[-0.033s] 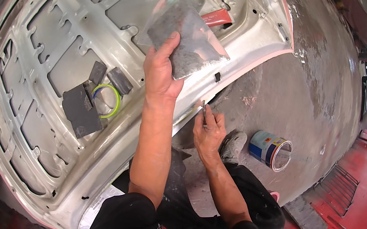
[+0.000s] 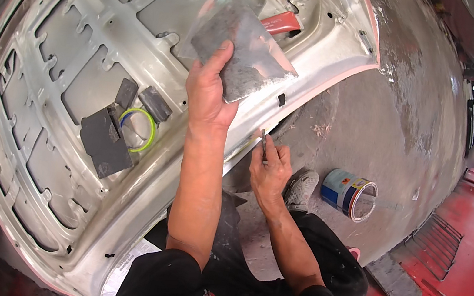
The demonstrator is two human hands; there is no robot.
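Closest, our right hand (image 2: 269,171) pinches a thin metal blade (image 2: 263,146) against the pale panel's (image 2: 81,39) edge. Our left hand (image 2: 208,92) grips a flat, grey, smeared board (image 2: 246,45) above its ribbed underside. Farther off, a round tin (image 2: 348,192) lies on rough concrete.

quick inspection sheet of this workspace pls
surface: upturned car hood, pale inner side up, lying on grey concrete floor
job's things: grey flat board in left hand; thin scraper in right hand, at the hood's edge
clutter: dark sanding sheets, tape roll on the hood; open paint can on the floor
hands: both gripping
cables: nothing seen
surroundings: red floor, dark slab
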